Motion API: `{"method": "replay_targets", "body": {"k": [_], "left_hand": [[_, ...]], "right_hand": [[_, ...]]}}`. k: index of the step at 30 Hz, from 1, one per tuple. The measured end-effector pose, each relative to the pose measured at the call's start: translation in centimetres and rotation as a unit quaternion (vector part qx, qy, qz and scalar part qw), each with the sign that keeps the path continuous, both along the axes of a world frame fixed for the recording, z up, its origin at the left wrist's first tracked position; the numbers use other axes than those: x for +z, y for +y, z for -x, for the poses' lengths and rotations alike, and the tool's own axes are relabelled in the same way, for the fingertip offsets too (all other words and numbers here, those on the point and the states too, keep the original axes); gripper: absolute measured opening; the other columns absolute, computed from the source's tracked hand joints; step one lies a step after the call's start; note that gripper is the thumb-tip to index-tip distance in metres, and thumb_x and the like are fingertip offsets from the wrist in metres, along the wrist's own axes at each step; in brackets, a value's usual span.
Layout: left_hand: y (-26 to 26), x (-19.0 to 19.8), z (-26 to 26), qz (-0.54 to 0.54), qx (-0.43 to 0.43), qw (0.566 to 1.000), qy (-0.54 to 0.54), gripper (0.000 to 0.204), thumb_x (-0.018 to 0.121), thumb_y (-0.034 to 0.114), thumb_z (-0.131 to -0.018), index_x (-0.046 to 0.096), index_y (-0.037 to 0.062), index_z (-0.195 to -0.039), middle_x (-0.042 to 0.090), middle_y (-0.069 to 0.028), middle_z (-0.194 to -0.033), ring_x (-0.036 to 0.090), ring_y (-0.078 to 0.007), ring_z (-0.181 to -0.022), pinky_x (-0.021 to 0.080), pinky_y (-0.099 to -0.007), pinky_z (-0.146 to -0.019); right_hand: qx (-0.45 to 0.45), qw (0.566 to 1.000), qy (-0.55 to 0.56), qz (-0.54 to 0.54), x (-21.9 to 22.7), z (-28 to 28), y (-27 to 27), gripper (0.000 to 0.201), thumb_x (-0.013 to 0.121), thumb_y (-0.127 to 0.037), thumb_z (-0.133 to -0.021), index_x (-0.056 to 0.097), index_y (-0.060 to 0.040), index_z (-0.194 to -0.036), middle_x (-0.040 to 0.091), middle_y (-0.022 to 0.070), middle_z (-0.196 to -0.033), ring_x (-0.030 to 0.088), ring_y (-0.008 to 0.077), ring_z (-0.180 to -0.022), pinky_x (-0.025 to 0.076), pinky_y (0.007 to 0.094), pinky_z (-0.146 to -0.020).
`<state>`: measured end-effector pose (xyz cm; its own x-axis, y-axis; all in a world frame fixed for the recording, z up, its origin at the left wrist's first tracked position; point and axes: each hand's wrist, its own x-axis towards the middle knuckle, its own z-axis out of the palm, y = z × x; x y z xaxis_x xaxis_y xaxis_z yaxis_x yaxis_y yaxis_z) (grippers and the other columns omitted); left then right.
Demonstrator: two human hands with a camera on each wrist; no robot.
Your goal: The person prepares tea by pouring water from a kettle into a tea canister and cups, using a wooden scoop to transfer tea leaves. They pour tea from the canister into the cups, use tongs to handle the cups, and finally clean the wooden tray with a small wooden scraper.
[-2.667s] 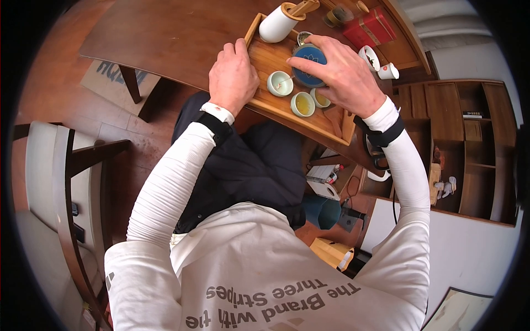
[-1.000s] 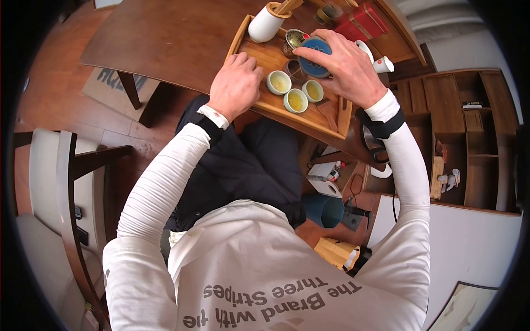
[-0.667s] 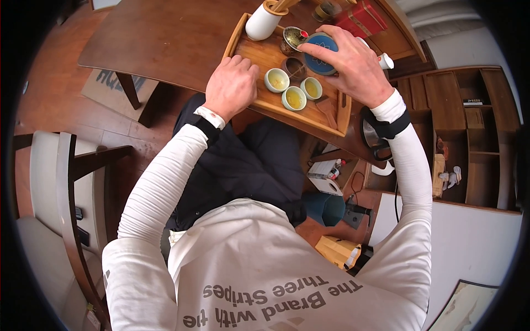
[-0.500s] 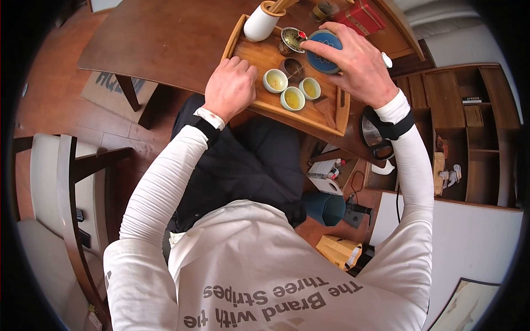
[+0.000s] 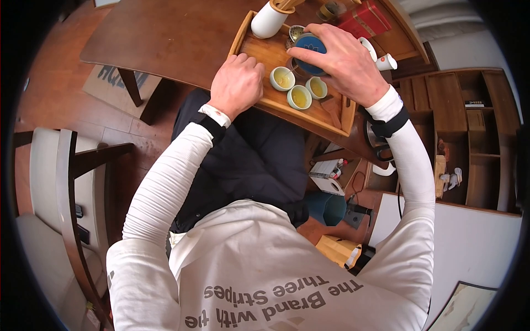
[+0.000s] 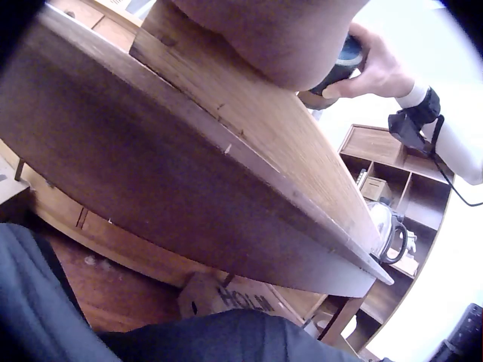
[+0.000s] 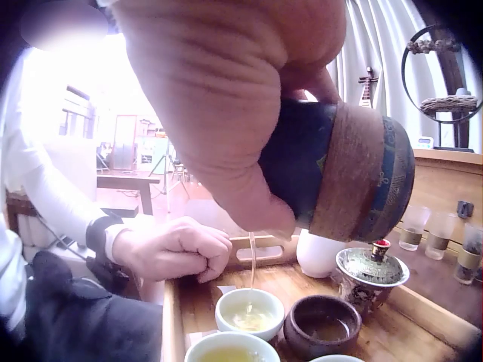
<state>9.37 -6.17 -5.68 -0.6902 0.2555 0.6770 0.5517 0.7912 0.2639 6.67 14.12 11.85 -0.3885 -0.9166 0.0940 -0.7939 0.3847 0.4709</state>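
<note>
right now, seen from the head view, the right hand [image 5: 350,63] grips the blue pot [image 5: 311,49], thumb and fingers round its sides, at about one o'clock over the tray [image 5: 255,51]. the pot is tipped, and a thin stream [image 7: 253,260] runs into the pale cup [image 5: 282,79]. yellow liquid shows in it and in two more, the low cup [image 5: 299,97] at its five o'clock and the side cup [image 5: 316,88] at its four. the left hand [image 5: 237,85] is curled narrow at the tray's nine o'clock edge; whether it touches the rim i cannot tell. the dark cup [image 7: 323,324] sits just beside the pale cup. the jar [image 5: 269,21] stands upright at the tray's eleven o'clock, the lidded bowl [image 5: 296,33] at twelve.
</note>
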Motion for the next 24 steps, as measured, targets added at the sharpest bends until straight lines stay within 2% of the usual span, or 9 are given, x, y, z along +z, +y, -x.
{"method": "replay_targets", "body": {"k": [5, 7, 8, 11, 15, 24], "left_hand": [[0.0, 0.0, 0.1, -0.007, 0.0, 1.0, -0.006, 0.006, 0.066, 0.011, -0.074, 0.063, 0.0072, -0.07, 0.061, -0.0076, -0.072, 0.061, -0.0246, -0.078, 0.05, -0.0359, -0.078], [0.0, 0.0, 0.1, -0.004, -0.002, 1.0, -0.006, 0.006, 0.066, 0.011, -0.073, 0.063, 0.0073, -0.07, 0.061, -0.0073, -0.072, 0.061, -0.0244, -0.078, 0.05, -0.0357, -0.078], [0.0, -0.1, 0.1, -0.001, -0.002, 1.0, -0.004, 0.006, 0.066, 0.011, -0.073, 0.063, 0.0074, -0.07, 0.061, -0.007, -0.072, 0.061, -0.0243, -0.078, 0.05, -0.0354, -0.078], [0.0, -0.1, 0.0, -0.018, -0.01, 1.0, -0.022, 0.007, 0.064, 0.008, -0.077, 0.059, 0.0071, -0.072, 0.059, -0.0087, -0.075, 0.06, -0.0274, -0.081, 0.05, -0.0386, -0.078], [0.0, 0.1, 0.0, -0.02, -0.018, 0.999, -0.019, 0.008, 0.064, 0.007, -0.077, 0.059, 0.0068, -0.071, 0.059, -0.0091, -0.075, 0.059, -0.0278, -0.08, 0.05, -0.0389, -0.078], [-0.1, 0.3, -0.1, -0.015, -0.016, 1.0, -0.021, 0.009, 0.064, 0.006, -0.078, 0.058, 0.0065, -0.071, 0.058, -0.0098, -0.075, 0.059, -0.0287, -0.08, 0.05, -0.0401, -0.077]], "right_hand": [[-0.012, 1.0, -0.01, -0.002, 0.0, 0.3, 0.4, 0.064, 0.079, -0.002, -0.071, 0.066, -0.0244, -0.13, 0.059, 0.0134, -0.133, 0.059, 0.0335, -0.125, 0.052, 0.0426, -0.101], [-0.046, 0.998, -0.032, 0.015, 0.3, 0.7, 0.9, 0.066, 0.082, -0.004, -0.069, 0.066, -0.0253, -0.13, 0.058, 0.0125, -0.134, 0.059, 0.0329, -0.124, 0.052, 0.0423, -0.1], [-0.034, 0.999, -0.029, 0.027, 0.1, 1.3, 1.4, 0.066, 0.084, -0.007, -0.07, 0.065, -0.0261, -0.129, 0.058, 0.012, -0.135, 0.06, 0.0328, -0.122, 0.053, 0.0425, -0.097], [-0.055, 0.998, -0.021, 0.025, 0.0, 2.6, 2.6, 0.063, 0.084, -0.008, -0.072, 0.065, -0.0261, -0.13, 0.058, 0.0116, -0.133, 0.061, 0.0327, -0.12, 0.054, 0.0425, -0.095], [-0.063, 0.998, 0.022, 0.013, -0.7, 3.6, 3.9, 0.061, 0.082, -0.006, -0.074, 0.065, -0.0258, -0.129, 0.058, 0.0114, -0.129, 0.061, 0.0327, -0.117, 0.054, 0.0423, -0.093], [-0.068, 0.998, 0.007, 0.011, -1.7, 3.7, 4.4, 0.06, 0.08, -0.006, -0.075, 0.065, -0.0262, -0.13, 0.058, 0.0109, -0.128, 0.063, 0.0322, -0.115, 0.055, 0.0414, -0.091]]}}
